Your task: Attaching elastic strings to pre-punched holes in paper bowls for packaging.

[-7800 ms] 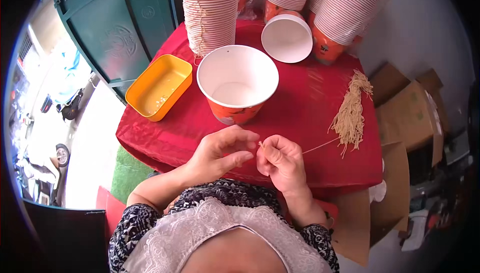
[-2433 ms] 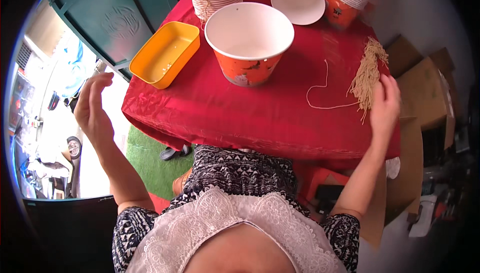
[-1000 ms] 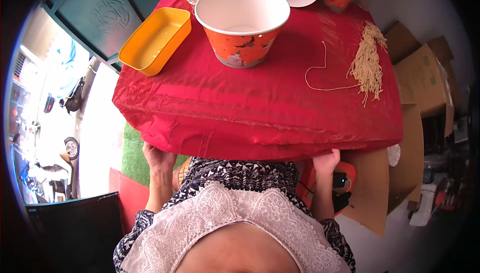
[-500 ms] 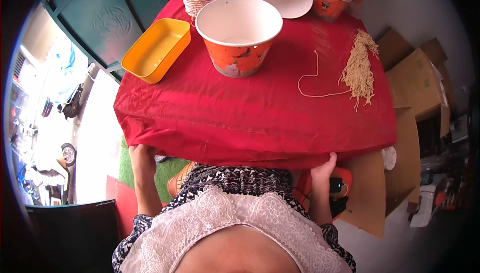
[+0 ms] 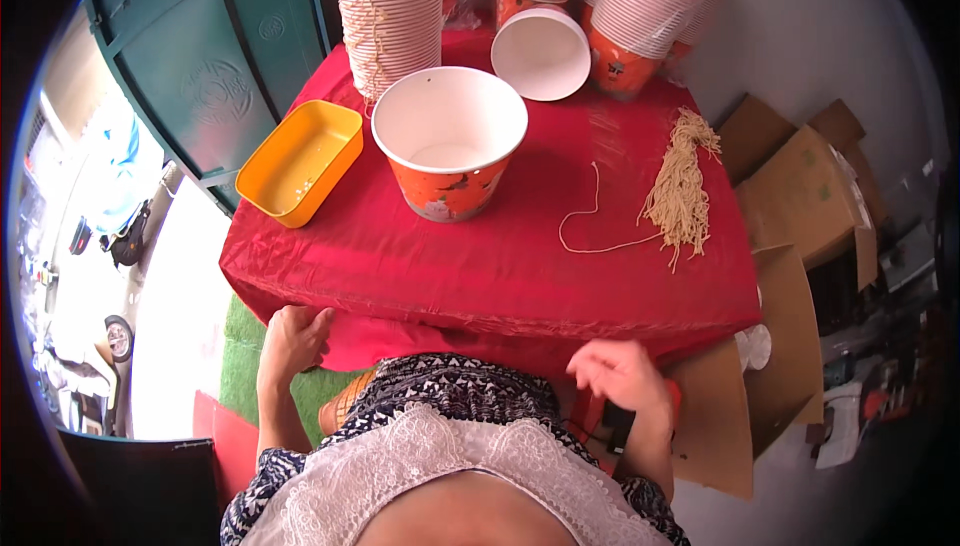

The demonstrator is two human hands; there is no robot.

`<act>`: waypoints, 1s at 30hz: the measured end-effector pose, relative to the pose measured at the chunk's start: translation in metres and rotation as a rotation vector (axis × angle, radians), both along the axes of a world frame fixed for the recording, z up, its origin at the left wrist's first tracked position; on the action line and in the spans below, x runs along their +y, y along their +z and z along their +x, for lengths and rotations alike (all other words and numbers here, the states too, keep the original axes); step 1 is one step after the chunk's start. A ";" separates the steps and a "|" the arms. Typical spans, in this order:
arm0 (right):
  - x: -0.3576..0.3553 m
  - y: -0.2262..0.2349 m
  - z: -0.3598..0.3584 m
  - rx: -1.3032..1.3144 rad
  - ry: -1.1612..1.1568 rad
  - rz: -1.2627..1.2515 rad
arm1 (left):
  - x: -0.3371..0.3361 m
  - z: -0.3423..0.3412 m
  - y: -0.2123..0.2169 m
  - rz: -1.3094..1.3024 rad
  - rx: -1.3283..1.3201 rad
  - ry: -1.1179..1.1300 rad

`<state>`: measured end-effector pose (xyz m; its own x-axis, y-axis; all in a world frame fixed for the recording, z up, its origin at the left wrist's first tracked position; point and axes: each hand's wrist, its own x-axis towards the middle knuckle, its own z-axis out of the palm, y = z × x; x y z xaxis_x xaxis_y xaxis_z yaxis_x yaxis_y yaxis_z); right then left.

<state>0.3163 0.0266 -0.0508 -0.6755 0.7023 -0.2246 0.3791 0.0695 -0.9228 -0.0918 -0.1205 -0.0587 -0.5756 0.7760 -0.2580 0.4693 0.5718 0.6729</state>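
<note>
A red tablecloth (image 5: 480,276) covers the table, its front edge hanging over my lap. At the table's front left corner my left hand (image 5: 297,338) is closed on the hanging cloth. My right hand (image 5: 622,376) is off the cloth, just in front of the table's right side, its fingers loosely bent and apart with nothing held. An orange paper bucket (image 5: 450,191) with a white inside stands upright on the cloth. To its left lies a yellow plastic tray (image 5: 345,151) with small white bits in it. On the right rests a bundle of beige strings (image 5: 682,186), one loose string (image 5: 610,249) trailing from it.
Tall stacks of paper buckets (image 5: 390,31) line the table's back, with another bucket (image 5: 541,54) tipped on its side. Cardboard boxes (image 5: 790,346) crowd the floor at right. A green metal door (image 5: 210,66) stands at left, beside a bright doorway.
My right hand has let go of the cloth's edge and come up toward me. My left hand has stayed near the left corner. The view has tilted up, showing more bucket stacks.
</note>
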 end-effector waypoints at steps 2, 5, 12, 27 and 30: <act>0.022 0.016 -0.013 0.105 -0.178 0.161 | 0.008 0.004 0.011 0.065 0.004 -0.072; 0.079 0.010 -0.024 0.093 -0.390 0.488 | 0.026 0.017 0.042 0.130 0.029 -0.209; 0.179 0.008 -0.058 -0.341 -0.399 0.871 | 0.051 0.022 0.088 0.353 0.030 -0.451; 0.210 -0.004 -0.086 -0.375 -0.392 0.918 | 0.113 0.055 0.125 0.572 0.036 -0.744; 0.155 0.039 -0.095 0.115 -0.254 0.853 | 0.120 0.067 0.118 0.493 -0.025 -0.800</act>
<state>0.2211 0.1821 -0.0120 -0.4631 0.7306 0.5018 0.3846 0.6757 -0.6289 -0.0250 -0.0010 0.0591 0.1777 0.9635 0.2001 0.5814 -0.2668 0.7686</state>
